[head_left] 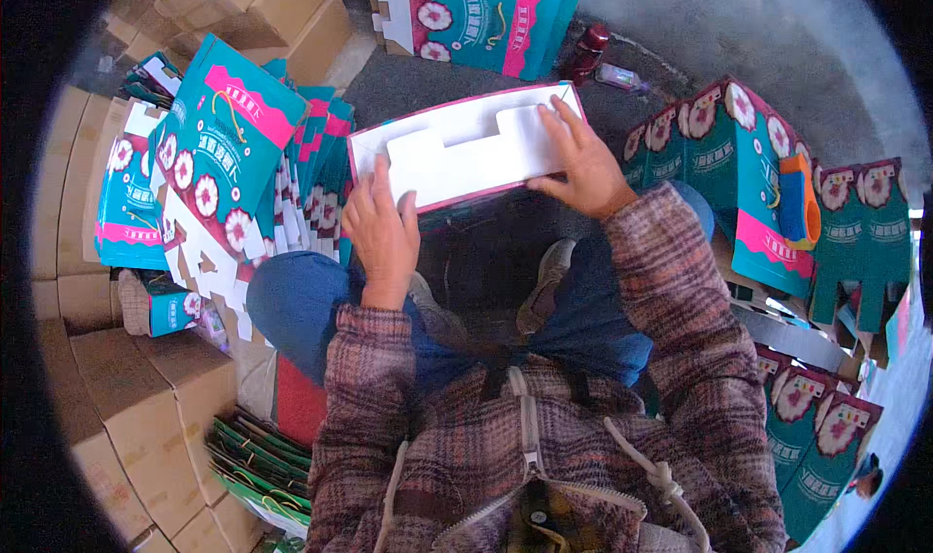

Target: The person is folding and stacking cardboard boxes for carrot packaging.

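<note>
A cardboard gift box is held above my knees, its white inside facing up and a thin pink-red edge showing round it. White flaps lie folded across its open side, with a notch in the middle. My left hand grips the box's near left corner, index finger stretched along the flap and thumb at the near edge. At the right end my right hand holds it, fingers over the flap and thumb on the near edge. The outside of the box is mostly hidden.
Flattened teal-and-pink cartons are stacked at my left beside brown cardboard boxes. Finished-looking teal boxes stand at my right, with an orange-and-blue tape dispenser on them. Ahead are another teal carton, a dark red bottle and a clear bottle.
</note>
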Action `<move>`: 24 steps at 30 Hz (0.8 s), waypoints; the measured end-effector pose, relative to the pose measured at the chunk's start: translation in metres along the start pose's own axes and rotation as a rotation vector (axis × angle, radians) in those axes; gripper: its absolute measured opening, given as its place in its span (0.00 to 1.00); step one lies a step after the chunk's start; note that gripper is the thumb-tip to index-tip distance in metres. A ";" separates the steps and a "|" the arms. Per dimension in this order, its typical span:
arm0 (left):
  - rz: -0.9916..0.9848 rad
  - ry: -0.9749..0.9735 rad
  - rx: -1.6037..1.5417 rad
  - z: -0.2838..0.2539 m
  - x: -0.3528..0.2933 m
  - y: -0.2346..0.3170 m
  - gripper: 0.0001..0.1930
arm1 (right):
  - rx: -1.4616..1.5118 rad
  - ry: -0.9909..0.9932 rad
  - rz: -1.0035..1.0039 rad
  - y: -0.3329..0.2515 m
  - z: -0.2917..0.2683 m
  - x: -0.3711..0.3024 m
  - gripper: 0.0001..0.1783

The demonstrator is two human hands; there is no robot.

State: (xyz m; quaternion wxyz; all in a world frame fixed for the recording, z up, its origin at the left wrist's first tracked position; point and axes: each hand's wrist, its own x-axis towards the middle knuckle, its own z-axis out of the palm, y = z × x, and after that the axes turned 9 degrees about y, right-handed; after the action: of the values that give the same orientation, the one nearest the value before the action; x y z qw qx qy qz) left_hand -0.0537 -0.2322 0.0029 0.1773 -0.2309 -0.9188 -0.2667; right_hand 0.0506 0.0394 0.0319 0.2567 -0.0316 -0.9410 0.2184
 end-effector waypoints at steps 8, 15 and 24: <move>0.422 -0.150 -0.024 0.007 -0.004 0.009 0.31 | -0.267 -0.189 -0.235 -0.004 0.020 0.000 0.47; 0.459 -0.132 0.036 0.017 -0.007 0.003 0.31 | -0.205 -0.236 -0.257 -0.002 0.020 0.001 0.42; 0.512 -0.192 -0.041 0.019 -0.001 0.002 0.26 | -0.125 -0.301 -0.254 0.007 0.023 -0.002 0.39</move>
State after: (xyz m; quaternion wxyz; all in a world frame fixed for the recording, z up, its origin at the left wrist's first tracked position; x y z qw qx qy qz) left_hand -0.0560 -0.2202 -0.0117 0.1462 -0.4834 -0.8375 -0.2086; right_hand 0.0408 0.0367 0.0101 0.1361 0.1044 -0.9768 0.1278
